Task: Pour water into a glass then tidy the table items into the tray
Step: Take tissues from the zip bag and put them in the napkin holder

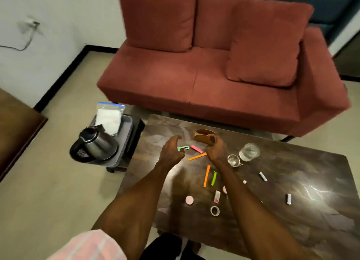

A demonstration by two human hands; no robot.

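My left hand (pixel 171 150) hovers with fingers curled apart over a teal clip (pixel 183 148) on the dark marble table (pixel 292 211). My right hand (pixel 215 147) grips the near edge of a brown curved holder (pixel 203 136). Between my hands lie a pink clip (pixel 196 149) and an orange clip (pixel 197 156). A glass with water (pixel 249 151) and a small glass cup (pixel 233 160) stand right of my right hand. The grey tray (pixel 127 126) sits on a low stool left of the table, with a steel kettle (pixel 95 145) and a zip bag (pixel 109 117) in it.
Nearer me lie another orange clip (pixel 206 175), a green clip (pixel 213 178), a pink round lid (pixel 189 200), a tape roll (pixel 214 211), a small packet (pixel 217 196) and white pieces (pixel 263 176). A red sofa (pixel 214 74) stands behind the table.
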